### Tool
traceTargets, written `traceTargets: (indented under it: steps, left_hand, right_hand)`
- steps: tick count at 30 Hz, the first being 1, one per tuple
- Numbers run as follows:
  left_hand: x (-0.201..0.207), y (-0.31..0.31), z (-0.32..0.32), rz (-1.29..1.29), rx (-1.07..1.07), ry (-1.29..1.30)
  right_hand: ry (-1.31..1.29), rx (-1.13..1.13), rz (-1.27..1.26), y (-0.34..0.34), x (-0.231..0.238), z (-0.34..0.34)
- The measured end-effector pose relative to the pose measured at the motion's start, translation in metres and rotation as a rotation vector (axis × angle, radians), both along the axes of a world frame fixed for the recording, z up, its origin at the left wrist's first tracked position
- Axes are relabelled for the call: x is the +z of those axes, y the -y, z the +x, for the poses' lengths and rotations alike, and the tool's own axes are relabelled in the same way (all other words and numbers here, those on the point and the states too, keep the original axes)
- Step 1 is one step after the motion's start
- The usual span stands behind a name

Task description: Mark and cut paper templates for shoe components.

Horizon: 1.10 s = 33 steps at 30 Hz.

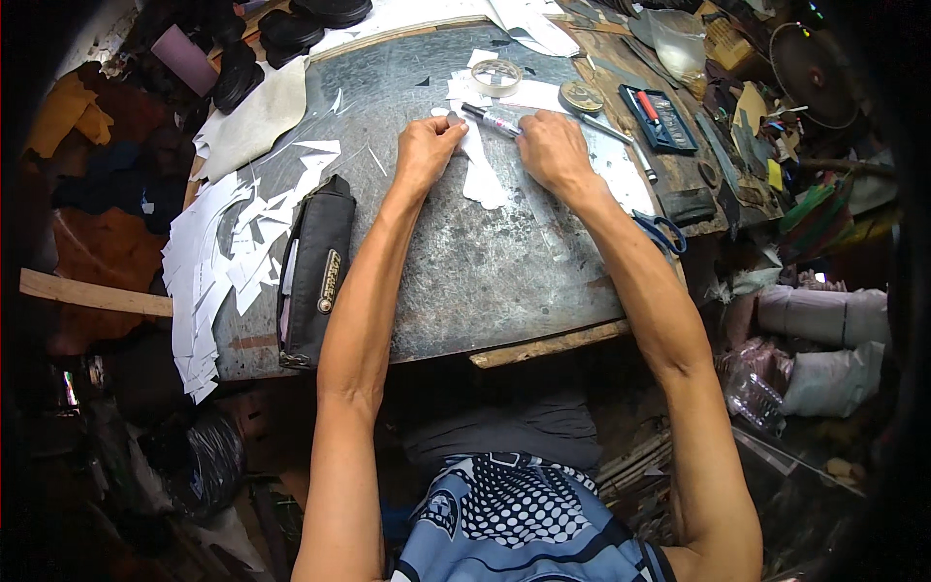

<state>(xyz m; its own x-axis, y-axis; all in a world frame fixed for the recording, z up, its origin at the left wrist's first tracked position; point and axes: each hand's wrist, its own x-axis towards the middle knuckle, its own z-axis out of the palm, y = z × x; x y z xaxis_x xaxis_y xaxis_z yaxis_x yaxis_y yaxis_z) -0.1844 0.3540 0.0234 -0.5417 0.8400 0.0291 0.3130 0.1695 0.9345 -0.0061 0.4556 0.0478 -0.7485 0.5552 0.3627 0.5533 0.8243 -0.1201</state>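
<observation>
My left hand is closed in a pinch on the upper edge of a white paper cutout, a narrow-waisted piece lying on the grey worktable. My right hand has its fingers curled round one end of a dark-and-white marker pen. The pen slants up and left from those fingers, its dark end just above the paper. Both hands rest low over the table, a short gap between them. Beneath my right wrist, a clear plastic strip runs toward me.
A tape roll and a round tin sit beyond my hands. To the right are blue-handled scissors and a dark tool case. Left of my arm lie a black pouch and heaped paper scraps.
</observation>
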Motion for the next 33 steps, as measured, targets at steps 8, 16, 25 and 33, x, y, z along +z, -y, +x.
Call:
traceTargets:
  steps: [8,16,25,33]
  left_hand:
    - [0.001,-0.003,0.006,-0.034,0.081,-0.532]
    - [0.013,0.015,0.028,-0.028,0.134,-0.697]
    - [-0.003,0.04,0.034,0.119,-0.248,-0.865]
    - [-0.002,0.061,0.034,-0.143,-0.432,-0.906]
  right_hand:
    - [0.023,-0.044,-0.004,-0.001,-0.004,0.005]
    - [-0.205,0.025,0.143,0.009,-0.001,0.026]
    - [-0.663,0.076,-1.485,0.044,0.017,0.026]
    - [-0.867,0.082,-1.875,0.028,0.007,0.014]
